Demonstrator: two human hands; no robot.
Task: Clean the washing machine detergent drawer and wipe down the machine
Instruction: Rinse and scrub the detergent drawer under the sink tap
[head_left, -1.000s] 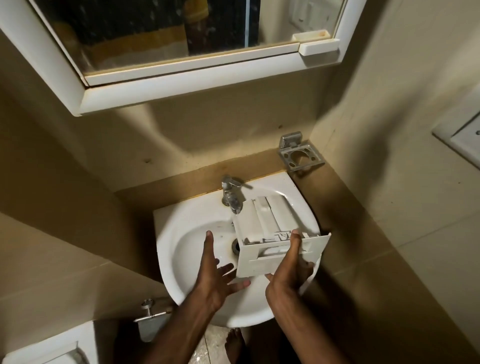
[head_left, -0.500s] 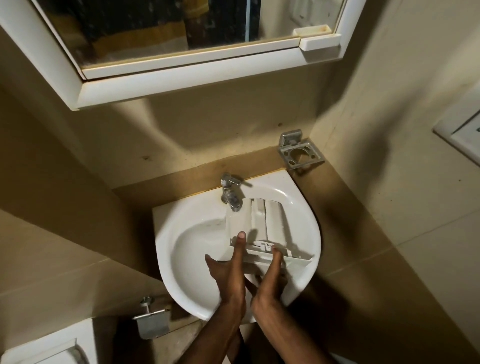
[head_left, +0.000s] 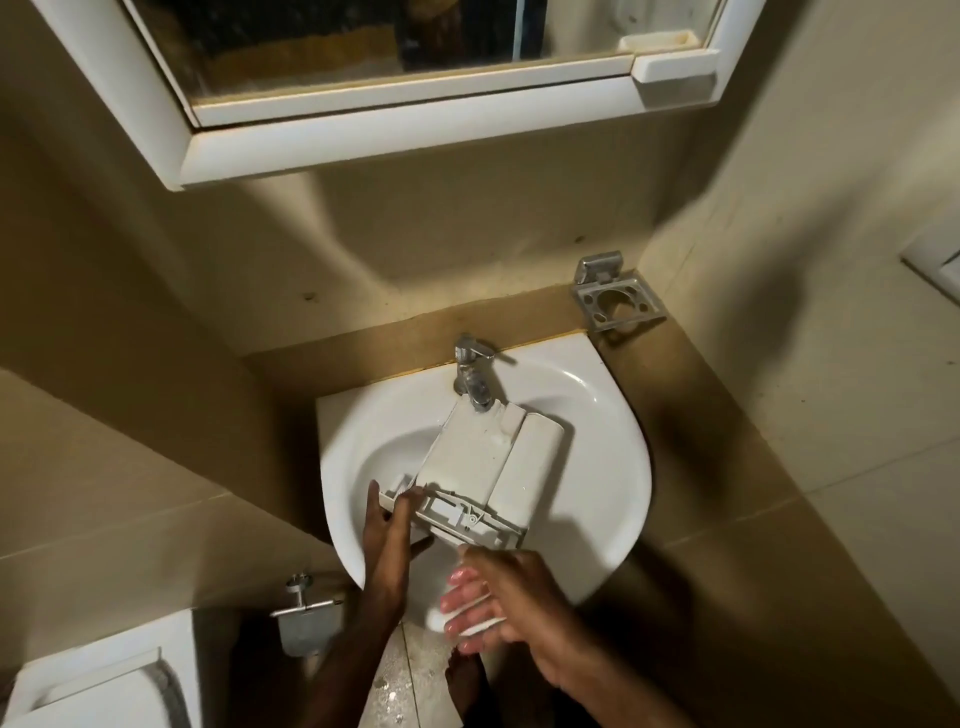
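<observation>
Your left fingers (head_left: 402, 506) pinch the near left corner of the detergent drawer (head_left: 488, 462), which lies overturned in the sink (head_left: 618, 467), its far end under the tap (head_left: 474, 382). Your right hand (head_left: 498, 597) hangs over the sink's near rim, fingers loosely curled, wet, nothing clearly held.

Drawer (head_left: 483, 457): matt white plastic. Sink (head_left: 597, 499): glossy white ceramic. Tap (head_left: 470, 374) and holder (head_left: 618, 296): brushed-looking metal. Walls (head_left: 805, 415): smooth beige tile. Mirror frame (head_left: 363, 135): white, semi-gloss.
</observation>
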